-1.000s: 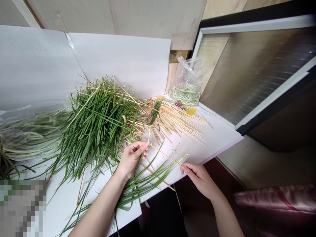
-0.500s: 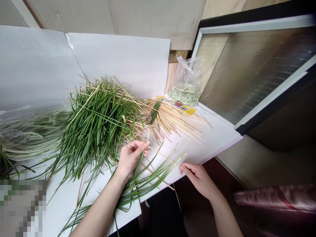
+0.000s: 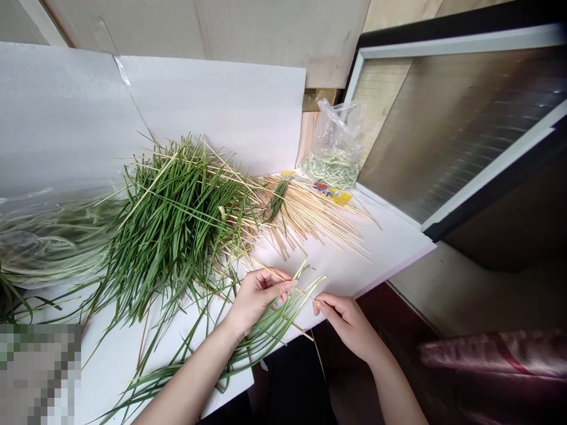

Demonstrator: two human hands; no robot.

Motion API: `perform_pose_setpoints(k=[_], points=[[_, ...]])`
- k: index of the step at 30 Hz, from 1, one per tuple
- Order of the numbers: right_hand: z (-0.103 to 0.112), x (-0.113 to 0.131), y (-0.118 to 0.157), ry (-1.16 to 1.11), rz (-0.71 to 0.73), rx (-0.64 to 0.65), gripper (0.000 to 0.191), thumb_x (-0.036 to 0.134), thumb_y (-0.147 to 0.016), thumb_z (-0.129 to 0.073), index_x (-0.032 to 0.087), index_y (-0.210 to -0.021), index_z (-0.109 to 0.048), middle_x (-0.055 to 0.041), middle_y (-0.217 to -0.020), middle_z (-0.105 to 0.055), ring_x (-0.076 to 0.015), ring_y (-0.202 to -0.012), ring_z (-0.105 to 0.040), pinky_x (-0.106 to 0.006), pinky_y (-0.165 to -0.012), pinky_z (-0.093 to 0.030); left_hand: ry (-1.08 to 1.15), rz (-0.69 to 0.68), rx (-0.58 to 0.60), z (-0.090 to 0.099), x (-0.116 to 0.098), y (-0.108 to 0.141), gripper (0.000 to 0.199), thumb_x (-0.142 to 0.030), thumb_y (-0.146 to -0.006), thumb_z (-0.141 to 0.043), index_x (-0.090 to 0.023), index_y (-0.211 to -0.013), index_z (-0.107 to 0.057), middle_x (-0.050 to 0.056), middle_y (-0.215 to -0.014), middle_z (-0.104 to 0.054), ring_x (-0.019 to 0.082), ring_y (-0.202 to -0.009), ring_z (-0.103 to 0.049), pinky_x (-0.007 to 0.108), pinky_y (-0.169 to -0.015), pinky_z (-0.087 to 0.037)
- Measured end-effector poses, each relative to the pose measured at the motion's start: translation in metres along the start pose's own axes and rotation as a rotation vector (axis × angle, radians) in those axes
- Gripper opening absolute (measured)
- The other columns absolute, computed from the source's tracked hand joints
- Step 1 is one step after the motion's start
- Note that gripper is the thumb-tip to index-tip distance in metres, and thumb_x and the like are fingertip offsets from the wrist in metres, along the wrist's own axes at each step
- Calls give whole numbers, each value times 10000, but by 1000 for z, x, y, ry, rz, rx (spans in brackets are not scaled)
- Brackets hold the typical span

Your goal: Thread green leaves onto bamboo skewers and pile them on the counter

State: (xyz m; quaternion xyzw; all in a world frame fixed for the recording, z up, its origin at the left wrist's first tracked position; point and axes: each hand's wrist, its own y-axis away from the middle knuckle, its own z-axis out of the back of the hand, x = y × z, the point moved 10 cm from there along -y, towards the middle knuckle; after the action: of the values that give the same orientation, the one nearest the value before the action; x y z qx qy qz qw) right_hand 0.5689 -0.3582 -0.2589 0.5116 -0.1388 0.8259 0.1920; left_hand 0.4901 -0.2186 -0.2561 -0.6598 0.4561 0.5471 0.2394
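Near the table's front edge, my left hand (image 3: 261, 295) is closed in a pinch on a thin wooden skewer and green stalks by their pale ends. My right hand (image 3: 343, 319) pinches the skewer (image 3: 305, 292) near its end, to the right of the left hand. Long green stalks (image 3: 266, 336) trail from under my left hand toward the lower left. Behind the hands lies a large heap of green stalks (image 3: 172, 218) with skewers on top. Loose wooden skewers (image 3: 314, 218) are spread to the right of the heap.
A clear bag with pale green pieces (image 3: 332, 168) stands at the back right, beside a yellow wrapper (image 3: 339, 196). Plastic-wrapped stalks (image 3: 57, 242) lie at the left. White panels (image 3: 212, 112) back the white table (image 3: 390, 233); a framed pane (image 3: 452, 118) is at the right.
My left hand has moved right and slightly down, closer to my right hand. The right hand has shifted slightly left. The upright pale stalk above my left hand no longer shows there.
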Motion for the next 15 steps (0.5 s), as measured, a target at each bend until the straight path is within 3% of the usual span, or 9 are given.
perform_pose_setpoints(k=[10, 15], points=[[1, -3, 0, 22, -19, -10, 357, 401, -1026, -395, 204, -766, -540, 28, -662, -413, -146, -595, -360, -262, -584, -286, -16, -85, -27, 5, -12, -2, 278, -298, -649, -879, -130, -826, -746, 20, -696, -661, 91, -564, -549, 200, -539, -448], [3, 0, 1, -41, -38, 1, 339, 380, -1024, -401, 206, -766, -537, 36, -660, -379, -143, -592, -336, -264, -575, -276, 94, -153, -138, 29, -31, -1, 227, -309, -681, -862, -134, -775, -751, 42, -816, -695, 80, -610, -567, 197, -598, -475]])
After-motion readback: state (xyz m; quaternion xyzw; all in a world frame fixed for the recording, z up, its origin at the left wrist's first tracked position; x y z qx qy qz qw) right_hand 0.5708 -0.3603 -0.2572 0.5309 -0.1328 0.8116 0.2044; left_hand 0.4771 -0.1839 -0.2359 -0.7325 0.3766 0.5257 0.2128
